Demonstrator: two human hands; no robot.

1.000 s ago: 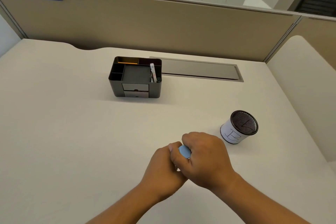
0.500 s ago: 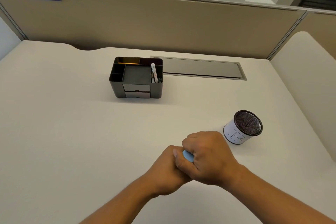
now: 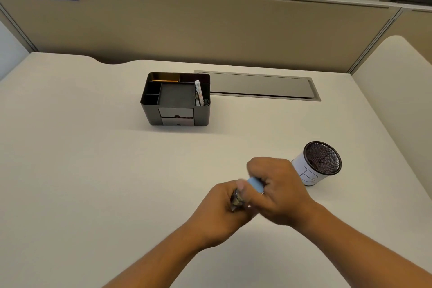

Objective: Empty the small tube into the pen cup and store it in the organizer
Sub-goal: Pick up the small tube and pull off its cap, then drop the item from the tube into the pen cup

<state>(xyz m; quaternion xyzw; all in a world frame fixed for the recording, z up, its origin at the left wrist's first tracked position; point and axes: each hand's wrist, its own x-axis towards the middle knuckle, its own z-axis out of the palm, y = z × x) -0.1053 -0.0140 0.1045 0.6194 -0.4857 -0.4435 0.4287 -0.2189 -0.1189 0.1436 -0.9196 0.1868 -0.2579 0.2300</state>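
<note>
Both hands meet over the desk's near middle. My right hand (image 3: pixel 278 190) is closed around a light blue cap (image 3: pixel 256 185). My left hand (image 3: pixel 224 210) grips the small tube (image 3: pixel 237 201), whose dark open end with small items inside shows between my fingers. Cap and tube sit slightly apart. The mesh pen cup (image 3: pixel 321 161) with a white paper label stands upright just right of my right hand. A black desk organizer (image 3: pixel 175 99) stands farther back, left of centre, holding a yellow pencil and a white packet.
A recessed grey cable tray lid (image 3: pixel 259 85) lies behind and right of the organizer. A beige partition wall (image 3: pixel 210 30) closes the desk's back and right sides. A curved desk extension (image 3: pixel 397 82) rises at right.
My right hand has pulled the blue cap up and to the right, off the tube, exposing the tube's open end in my left hand. The view shifted slightly.
</note>
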